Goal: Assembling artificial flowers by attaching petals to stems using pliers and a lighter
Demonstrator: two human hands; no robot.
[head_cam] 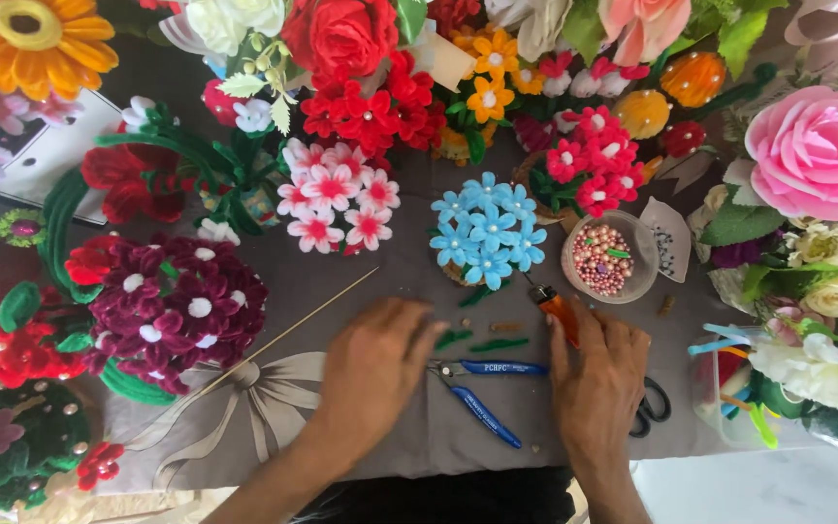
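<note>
2 hands lie flat on the cloth (390,442): left hand (377,364) spread over green pieces (497,343), right hand (598,374) covering the lighter (559,312). A careless nudge could tip the beads (601,259).

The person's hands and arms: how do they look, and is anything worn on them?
Both the left hand and the right hand are bare: no gloves, and no rings or watch that the picture shows. The forearms are uncovered too, with no sleeve in view down to the picture's lower edge.
</note>
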